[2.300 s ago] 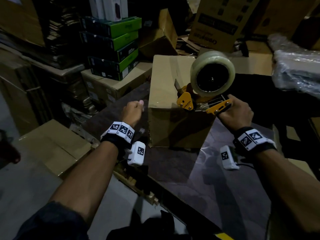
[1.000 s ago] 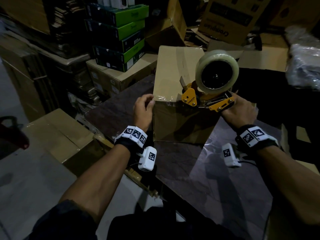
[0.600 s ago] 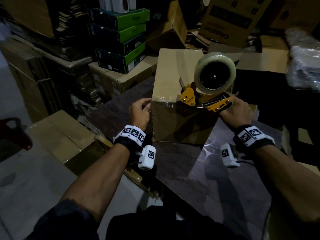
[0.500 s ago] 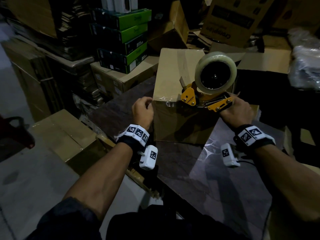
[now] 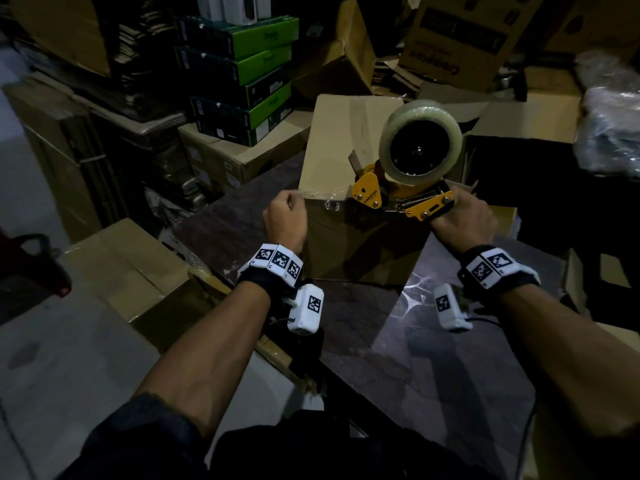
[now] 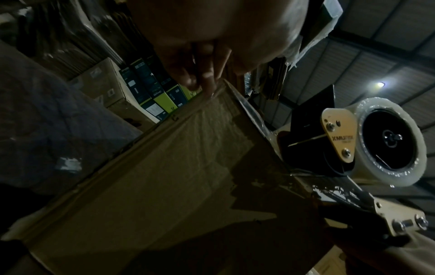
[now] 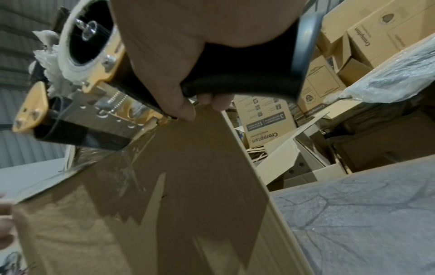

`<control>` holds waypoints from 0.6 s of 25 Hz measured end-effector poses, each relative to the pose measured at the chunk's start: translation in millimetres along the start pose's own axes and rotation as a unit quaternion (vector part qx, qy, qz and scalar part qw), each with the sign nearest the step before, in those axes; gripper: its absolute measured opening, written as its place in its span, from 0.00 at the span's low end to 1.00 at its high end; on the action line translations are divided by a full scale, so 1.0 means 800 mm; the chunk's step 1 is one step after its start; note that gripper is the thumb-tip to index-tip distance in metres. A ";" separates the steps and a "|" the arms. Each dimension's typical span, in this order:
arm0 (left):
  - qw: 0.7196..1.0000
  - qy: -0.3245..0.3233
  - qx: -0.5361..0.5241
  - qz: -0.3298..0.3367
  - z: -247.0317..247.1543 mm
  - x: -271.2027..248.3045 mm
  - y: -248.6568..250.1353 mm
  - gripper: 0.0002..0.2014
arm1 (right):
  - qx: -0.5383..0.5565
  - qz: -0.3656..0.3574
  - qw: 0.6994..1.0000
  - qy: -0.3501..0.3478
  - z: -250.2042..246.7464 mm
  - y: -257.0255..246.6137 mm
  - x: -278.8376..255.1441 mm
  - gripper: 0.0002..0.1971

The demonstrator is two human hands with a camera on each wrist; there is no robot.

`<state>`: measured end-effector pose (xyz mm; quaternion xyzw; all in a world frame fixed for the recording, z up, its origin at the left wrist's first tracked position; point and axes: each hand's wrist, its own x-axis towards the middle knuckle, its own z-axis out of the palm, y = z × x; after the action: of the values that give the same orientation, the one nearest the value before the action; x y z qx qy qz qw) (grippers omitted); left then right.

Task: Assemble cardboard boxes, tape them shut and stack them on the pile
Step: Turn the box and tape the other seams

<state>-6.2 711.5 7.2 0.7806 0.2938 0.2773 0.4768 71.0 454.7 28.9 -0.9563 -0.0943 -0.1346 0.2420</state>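
A brown cardboard box stands on the dark marbled table, with clear tape wrinkled along its near top edge. A yellow tape dispenser carrying a clear tape roll sits on that edge. My right hand grips its black handle. My left hand is a fist at the box's near left top corner. In the left wrist view its curled fingertips touch the box's corner edge. Whether they hold tape is hidden.
Green-and-black cartons are stacked on a brown carton behind left. A taped carton lies low on the left by the table edge. Printed cartons and a plastic-wrapped bundle crowd the back right.
My left hand came from beside the box to its near left corner, took hold there, then curled into a fist against it. The dispenser stays at the near top edge.
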 end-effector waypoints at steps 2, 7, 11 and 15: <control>0.998 -0.023 0.048 -0.032 0.011 0.014 0.004 0.21 | 0.002 -0.005 1.000 -0.001 -0.001 -0.001 0.000 0.13; 0.994 -0.033 -0.060 -0.081 0.047 0.024 0.014 0.24 | -0.013 -0.030 0.999 -0.005 -0.018 0.002 0.009 0.12; 0.988 0.020 -0.130 -0.079 0.061 0.016 0.005 0.24 | 0.000 -0.039 0.999 -0.018 -0.025 0.011 0.025 0.11; 0.988 0.048 -0.128 -0.069 0.063 0.017 0.009 0.23 | 0.021 -0.062 0.998 -0.013 -0.034 0.009 0.045 0.11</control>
<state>40.6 689.5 -3.6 0.6767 0.3313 0.3160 0.5766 101.1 439.3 59.5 -0.9450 -0.1596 -0.1349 0.2516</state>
